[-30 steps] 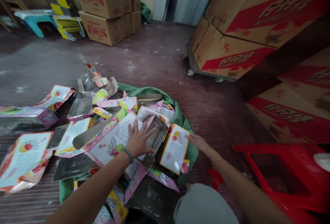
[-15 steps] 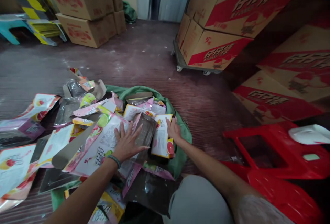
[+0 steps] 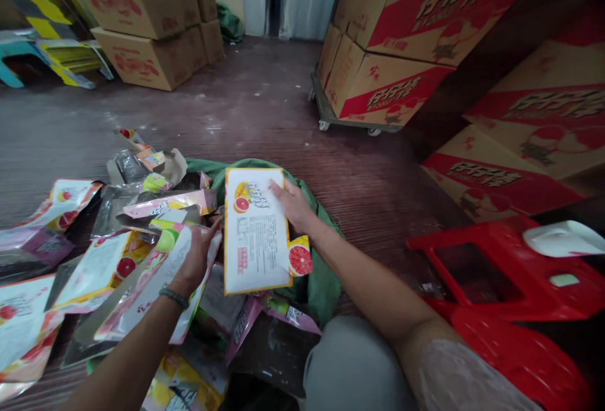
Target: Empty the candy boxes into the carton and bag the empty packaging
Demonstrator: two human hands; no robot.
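My right hand (image 3: 292,204) grips the right edge of a flat white and yellow packaging box (image 3: 258,234) with grapefruit pictures, raised above the heap. A flap with a grapefruit slice sticks out at its lower right. Left of it, my left hand (image 3: 193,261), with a beaded bracelet on the wrist, is closed at the upper edge of a pink and white packaging box (image 3: 151,294), which stands tilted. Some of its fingers are hidden. Below both hands lie opened boxes and a dark plastic tray (image 3: 274,351), heaped on a green cloth sack (image 3: 324,272).
More opened boxes (image 3: 94,272) spread over the floor at left. A red plastic stool (image 3: 510,272) with a white object (image 3: 562,239) on it stands at right. Cartons (image 3: 387,86) are stacked on a wheeled trolley (image 3: 347,122); other cartons (image 3: 137,61) stand at back left.
My right hand has lifted the white and yellow box and brought it left. My left hand, spread flat before, has moved left and closed, and the pink and white box has tilted.
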